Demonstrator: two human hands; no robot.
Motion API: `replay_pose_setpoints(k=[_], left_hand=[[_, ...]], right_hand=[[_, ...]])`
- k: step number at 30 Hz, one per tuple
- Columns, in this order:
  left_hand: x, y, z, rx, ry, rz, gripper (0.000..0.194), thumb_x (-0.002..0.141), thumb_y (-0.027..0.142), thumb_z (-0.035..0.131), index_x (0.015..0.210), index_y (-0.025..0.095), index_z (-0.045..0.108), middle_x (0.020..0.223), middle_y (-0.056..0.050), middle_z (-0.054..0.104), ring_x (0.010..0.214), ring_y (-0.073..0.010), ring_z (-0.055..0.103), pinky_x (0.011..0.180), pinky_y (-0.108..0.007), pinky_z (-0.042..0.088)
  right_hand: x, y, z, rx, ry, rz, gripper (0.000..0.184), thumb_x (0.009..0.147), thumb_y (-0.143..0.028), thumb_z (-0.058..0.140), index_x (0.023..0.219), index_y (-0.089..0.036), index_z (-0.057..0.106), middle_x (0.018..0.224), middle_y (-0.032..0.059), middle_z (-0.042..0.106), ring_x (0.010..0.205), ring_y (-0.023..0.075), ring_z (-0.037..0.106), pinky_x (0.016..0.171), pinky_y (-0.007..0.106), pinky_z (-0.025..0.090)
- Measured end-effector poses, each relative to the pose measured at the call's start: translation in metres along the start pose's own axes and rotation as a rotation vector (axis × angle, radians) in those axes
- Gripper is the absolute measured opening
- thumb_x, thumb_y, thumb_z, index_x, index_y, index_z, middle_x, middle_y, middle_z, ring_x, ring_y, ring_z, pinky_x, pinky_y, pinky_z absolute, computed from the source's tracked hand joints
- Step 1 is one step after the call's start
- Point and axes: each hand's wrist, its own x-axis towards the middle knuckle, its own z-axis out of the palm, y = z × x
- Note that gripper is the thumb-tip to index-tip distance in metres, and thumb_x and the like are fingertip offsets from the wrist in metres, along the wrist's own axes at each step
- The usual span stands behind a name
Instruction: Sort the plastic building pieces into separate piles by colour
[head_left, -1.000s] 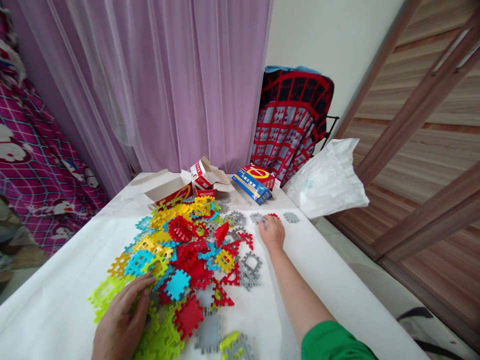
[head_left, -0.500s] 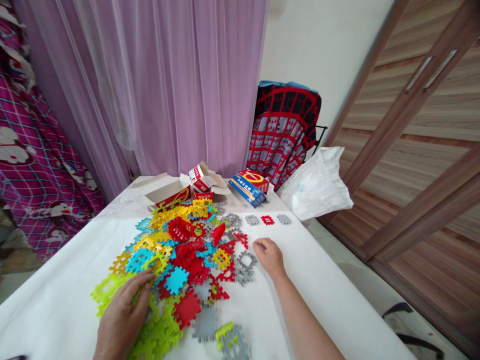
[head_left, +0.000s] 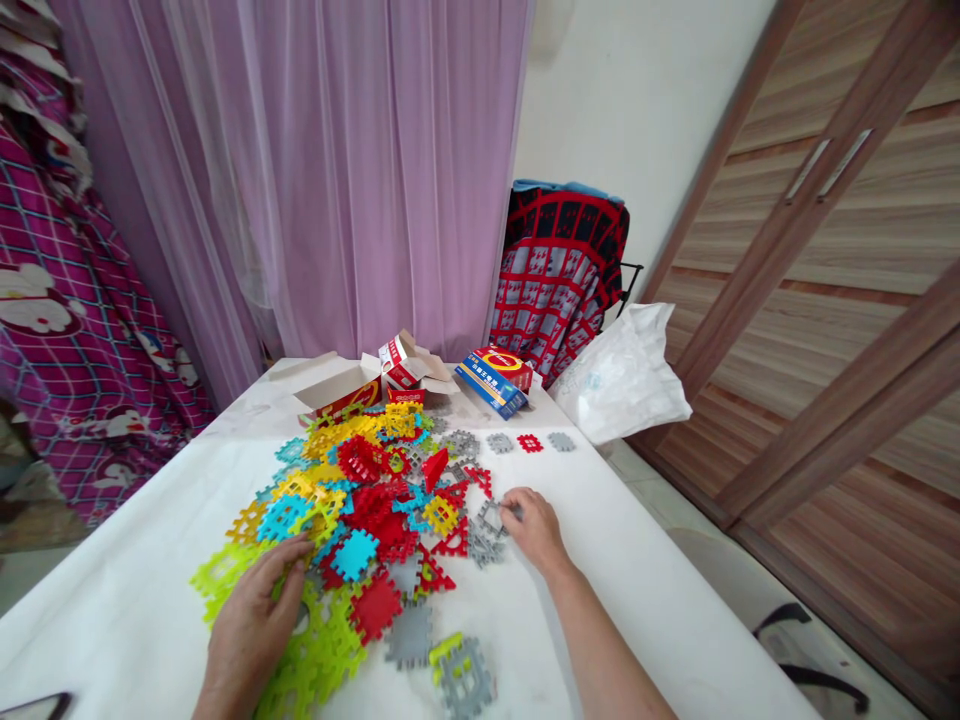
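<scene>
My right hand (head_left: 534, 525) is at the right edge of the pile, its thumb and fingertips closed on the edge of a grey interlocking tile (head_left: 491, 516) with an open middle. My left hand (head_left: 259, 610) lies over the left side of the pile with its fingers stretched out and the thumb apart. Green tiles (head_left: 322, 650) lie under and beside it. Just past its fingertips are a blue tile (head_left: 354, 554) and a red tile (head_left: 376, 607). Whether the left fingertips press on a piece is hidden.
A row of a grey tile (head_left: 499, 443), a red tile (head_left: 529, 443) and another grey tile (head_left: 561, 441) lies beyond my right hand. Opened cartons (head_left: 345, 392) and a blue box (head_left: 491, 385) stand at the back. A white plastic bag (head_left: 622, 375) sits at the right edge.
My right hand has come down and slightly left onto the grey open tile, closing on its edge. My left hand stays nearly in place. The view has shifted slightly.
</scene>
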Motion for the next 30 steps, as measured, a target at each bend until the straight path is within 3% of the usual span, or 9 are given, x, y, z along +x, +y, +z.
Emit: replay_pose_setpoints(k=[5,8,10,14,17,19,22,25,30], left_hand=[[-0.001,-0.001,0.002,-0.001,0.013,-0.013,0.039,0.081,0.055,0.046,0.092,0.028,0.073,0.102,-0.001,0.077,0.096,-0.0206,0.072,0.088,-0.032,0.058],[-0.001,-0.001,0.002,-0.007,0.007,-0.014,0.039,0.081,0.055,0.047,0.092,0.028,0.072,0.102,-0.001,0.077,0.095,-0.0209,0.072,0.089,-0.033,0.057],[-0.001,-0.002,0.002,-0.006,0.002,-0.016,0.039,0.081,0.055,0.047,0.092,0.028,0.072,0.102,-0.001,0.077,0.095,-0.021,0.072,0.09,-0.033,0.057],[-0.001,0.0,0.001,-0.001,0.004,-0.025,0.039,0.081,0.055,0.046,0.092,0.028,0.072,0.102,-0.001,0.077,0.095,-0.021,0.072,0.089,-0.033,0.057],[-0.001,0.002,0.0,0.002,0.008,-0.02,0.039,0.081,0.055,0.046,0.092,0.028,0.072,0.101,-0.001,0.077,0.094,-0.0208,0.073,0.088,-0.033,0.058],[0.0,0.004,-0.002,0.003,0.009,-0.01,0.039,0.081,0.055,0.046,0.091,0.028,0.073,0.1,-0.001,0.077,0.093,-0.0208,0.073,0.087,-0.032,0.058],[0.0,0.007,-0.003,0.004,0.006,0.001,0.038,0.081,0.053,0.047,0.091,0.028,0.073,0.102,-0.001,0.077,0.094,-0.0206,0.073,0.086,-0.031,0.058],[0.001,0.009,-0.004,0.0,0.01,-0.001,0.038,0.081,0.052,0.046,0.091,0.028,0.073,0.103,-0.002,0.077,0.094,-0.0205,0.073,0.086,-0.031,0.058],[0.0,0.009,-0.003,0.002,0.016,-0.016,0.038,0.08,0.054,0.047,0.09,0.027,0.073,0.101,-0.002,0.077,0.093,-0.0208,0.073,0.087,-0.032,0.058]], right_hand=[[0.001,0.004,0.0,0.102,0.047,0.114,0.014,0.081,-0.034,0.054,0.081,-0.024,0.065,0.074,-0.0001,0.071,0.07,0.0179,0.064,0.067,0.027,0.045],[0.001,0.001,-0.005,0.128,0.226,0.131,0.021,0.083,-0.04,0.051,0.083,-0.024,0.064,0.077,0.0008,0.07,0.065,0.0164,0.063,0.064,0.026,0.046],[0.001,-0.004,-0.01,0.118,0.306,0.067,0.022,0.084,-0.04,0.051,0.081,-0.023,0.065,0.081,0.0026,0.07,0.063,0.0149,0.061,0.064,0.026,0.046],[0.001,-0.008,-0.015,0.213,0.254,-0.055,0.028,0.088,-0.042,0.048,0.082,-0.022,0.068,0.082,0.0046,0.071,0.065,0.015,0.062,0.069,0.026,0.049],[0.003,0.005,-0.016,0.268,0.256,0.102,0.035,0.087,-0.046,0.043,0.082,-0.022,0.069,0.08,0.0067,0.072,0.072,0.0197,0.066,0.073,0.031,0.051],[0.003,0.018,-0.019,0.277,0.173,0.187,0.032,0.081,-0.047,0.049,0.081,-0.022,0.069,0.08,0.0069,0.073,0.075,0.0228,0.067,0.074,0.035,0.052],[0.003,0.032,-0.026,0.339,-0.03,0.122,0.029,0.071,-0.039,0.061,0.092,-0.023,0.072,0.103,0.0082,0.075,0.098,0.0265,0.067,0.088,0.04,0.052],[0.002,0.035,-0.032,0.381,-0.187,0.024,0.04,0.065,-0.026,0.066,0.104,-0.025,0.072,0.128,0.0076,0.067,0.123,0.0279,0.057,0.107,0.048,0.04],[0.006,0.027,-0.033,0.316,-0.367,-0.027,0.044,0.062,-0.013,0.066,0.104,-0.028,0.073,0.137,0.0055,0.061,0.137,0.0305,0.044,0.114,0.056,0.029]])
